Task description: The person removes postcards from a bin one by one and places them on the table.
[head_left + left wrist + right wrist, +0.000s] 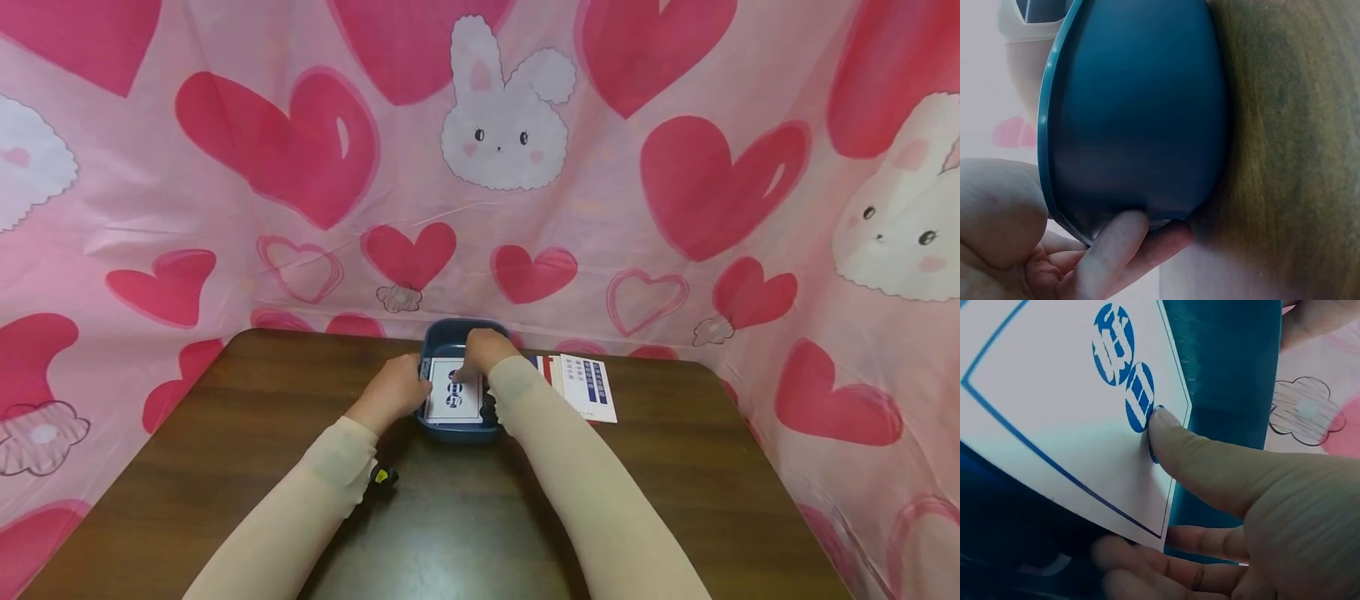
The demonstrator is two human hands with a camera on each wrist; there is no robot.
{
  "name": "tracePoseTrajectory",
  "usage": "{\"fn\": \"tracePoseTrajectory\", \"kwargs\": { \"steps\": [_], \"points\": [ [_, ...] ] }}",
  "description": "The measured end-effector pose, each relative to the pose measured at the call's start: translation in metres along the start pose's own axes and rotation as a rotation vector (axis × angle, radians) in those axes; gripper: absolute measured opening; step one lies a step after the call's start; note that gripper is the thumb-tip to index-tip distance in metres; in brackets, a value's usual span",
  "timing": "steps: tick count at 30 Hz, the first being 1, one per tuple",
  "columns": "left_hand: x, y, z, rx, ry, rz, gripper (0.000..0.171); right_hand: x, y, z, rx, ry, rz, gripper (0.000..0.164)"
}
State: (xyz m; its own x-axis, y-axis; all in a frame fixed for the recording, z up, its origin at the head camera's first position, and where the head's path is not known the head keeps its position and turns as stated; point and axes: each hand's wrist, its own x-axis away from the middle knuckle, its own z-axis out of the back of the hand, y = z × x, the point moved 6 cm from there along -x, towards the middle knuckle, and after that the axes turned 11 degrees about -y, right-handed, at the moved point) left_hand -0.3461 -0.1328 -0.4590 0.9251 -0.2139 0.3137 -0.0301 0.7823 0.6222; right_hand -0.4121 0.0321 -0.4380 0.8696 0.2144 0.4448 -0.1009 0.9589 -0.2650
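A dark blue plastic bin (457, 434) stands near the far edge of the table. My left hand (392, 388) grips its left side, thumb over the rim; in the left wrist view the fingers lie against the outer wall (1138, 112). Inside the bin's outline is a white card (468, 407) with a thin blue border and blue ovals bearing white characters. My right hand (489, 348) pinches this card at its far end. In the right wrist view the thumb presses the card's printed face (1054, 419) while the other fingers curl beneath its edge.
Several printed papers (588, 387), white with blue and red parts, lie on the brown wooden table (667, 467) just right of the bin. A pink curtain (420, 183) with hearts and rabbits hangs behind and along both sides. Small black devices (384, 476) sit at the wrists.
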Motion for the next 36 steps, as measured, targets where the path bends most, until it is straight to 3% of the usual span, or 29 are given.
{"fn": "tracePoseTrajectory", "kwargs": {
  "steps": [4,9,13,14,19,20,21,26,36],
  "points": [
    [0.0,0.002,0.001,-0.035,0.017,-0.01,0.046,-0.002,0.001,0.002,-0.005,0.034,0.03,0.055],
    [0.0,0.004,0.001,-0.042,0.027,-0.014,0.045,-0.002,0.003,0.007,-0.03,0.047,0.015,0.053],
    [-0.001,0.003,0.002,-0.041,0.037,-0.014,0.043,-0.004,0.005,0.013,-0.059,0.067,0.053,0.049],
    [-0.001,0.003,0.001,-0.039,0.035,-0.01,0.044,-0.018,0.012,0.01,-0.072,0.074,0.072,0.052],
    [0.0,0.004,0.001,-0.037,0.025,-0.002,0.043,-0.022,0.015,0.015,-0.187,0.061,0.132,0.059],
    [0.0,0.004,0.001,-0.034,0.024,-0.004,0.043,-0.022,0.016,0.015,-0.198,0.06,0.151,0.055],
    [0.0,0.004,0.001,-0.031,0.024,-0.006,0.043,-0.01,0.01,0.02,-0.214,0.058,0.165,0.048],
    [0.0,0.003,0.0,-0.017,0.013,-0.017,0.045,-0.012,0.014,0.02,-0.266,0.068,0.238,0.022],
    [0.0,0.003,0.0,-0.042,0.008,-0.015,0.049,-0.012,0.038,0.021,-0.547,0.014,0.25,0.024]
  ]
}}
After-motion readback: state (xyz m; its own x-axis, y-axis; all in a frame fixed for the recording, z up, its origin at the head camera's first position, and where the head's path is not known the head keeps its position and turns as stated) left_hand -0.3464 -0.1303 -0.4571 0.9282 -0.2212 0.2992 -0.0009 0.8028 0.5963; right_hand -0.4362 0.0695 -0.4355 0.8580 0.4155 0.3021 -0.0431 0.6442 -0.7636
